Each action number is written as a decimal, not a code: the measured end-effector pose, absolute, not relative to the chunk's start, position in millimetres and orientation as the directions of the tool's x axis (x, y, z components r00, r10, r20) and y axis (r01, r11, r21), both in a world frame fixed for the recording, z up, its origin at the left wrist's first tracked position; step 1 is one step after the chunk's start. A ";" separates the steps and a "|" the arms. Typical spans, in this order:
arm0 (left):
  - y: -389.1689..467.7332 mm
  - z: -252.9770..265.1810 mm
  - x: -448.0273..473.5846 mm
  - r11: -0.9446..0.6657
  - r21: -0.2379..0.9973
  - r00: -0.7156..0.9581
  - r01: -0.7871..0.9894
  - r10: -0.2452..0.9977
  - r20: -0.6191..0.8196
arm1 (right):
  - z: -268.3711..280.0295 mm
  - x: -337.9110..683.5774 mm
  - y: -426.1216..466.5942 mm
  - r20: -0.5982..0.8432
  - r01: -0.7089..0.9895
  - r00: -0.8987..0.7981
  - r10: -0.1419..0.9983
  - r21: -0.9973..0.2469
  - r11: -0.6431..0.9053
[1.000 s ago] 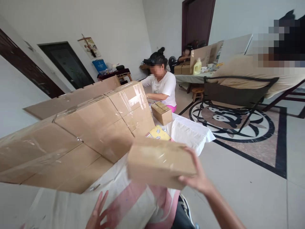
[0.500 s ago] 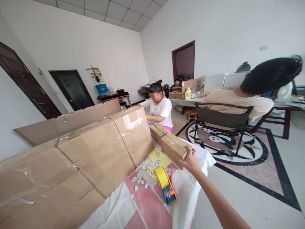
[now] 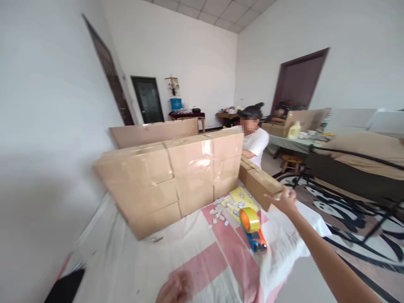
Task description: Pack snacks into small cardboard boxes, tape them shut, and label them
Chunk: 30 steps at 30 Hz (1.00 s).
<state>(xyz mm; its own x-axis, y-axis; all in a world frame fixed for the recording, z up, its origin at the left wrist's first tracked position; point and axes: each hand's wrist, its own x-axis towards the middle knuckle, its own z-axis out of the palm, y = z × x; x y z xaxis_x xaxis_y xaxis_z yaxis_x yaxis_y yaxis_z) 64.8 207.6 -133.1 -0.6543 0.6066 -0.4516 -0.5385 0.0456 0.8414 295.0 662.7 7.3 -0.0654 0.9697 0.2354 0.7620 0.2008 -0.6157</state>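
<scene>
My right hand grips the near end of a long, low cardboard box, thumb against its end and fingers over the top corner. Just left of that box lies a tape dispenser with a yellow roll, on the pink and white cloth. Low in the picture, my left hand is over the cloth, apart from the boxes; motion smears its fingers. Small white pieces are scattered beside a yellow patterned sheet.
A wall of stacked cardboard boxes stands across the cloth. Behind it sits a person in a white top. On the right are a chair with a person's back and a table. A dark object lies at lower left.
The view has swung left, so the boxes and tape dispenser appear further right. My left hand has come into the picture. My right hand stays at the box's end.
</scene>
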 end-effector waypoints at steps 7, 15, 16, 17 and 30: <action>134.3 -75.7 15.6 -0.088 0.993 -0.755 -0.075 0.656 0.002 | 66.0 199.8 476.5 0.741 0.319 -0.471 0.478 -0.362 0.876; 110.1 -6.9 -167.8 0.188 0.885 -0.853 0.427 0.407 0.325 | 33.9 -16.1 235.8 0.159 -0.032 -0.987 0.020 -0.318 0.948; 118.3 2.3 -186.8 0.240 0.843 -0.830 0.482 0.433 0.352 | 29.5 -30.5 214.9 -0.008 -0.022 -1.000 -0.024 -0.220 0.975; 127.6 11.7 -203.1 0.291 0.798 -0.809 0.527 0.459 0.367 | 26.3 -41.7 196.9 -0.106 -0.037 -0.993 -0.055 -0.170 0.985; 58.5 50.9 -233.8 0.705 0.574 -0.873 0.418 0.135 0.469 | 12.8 -163.1 194.4 -0.226 -0.077 -0.972 -0.065 0.042 0.996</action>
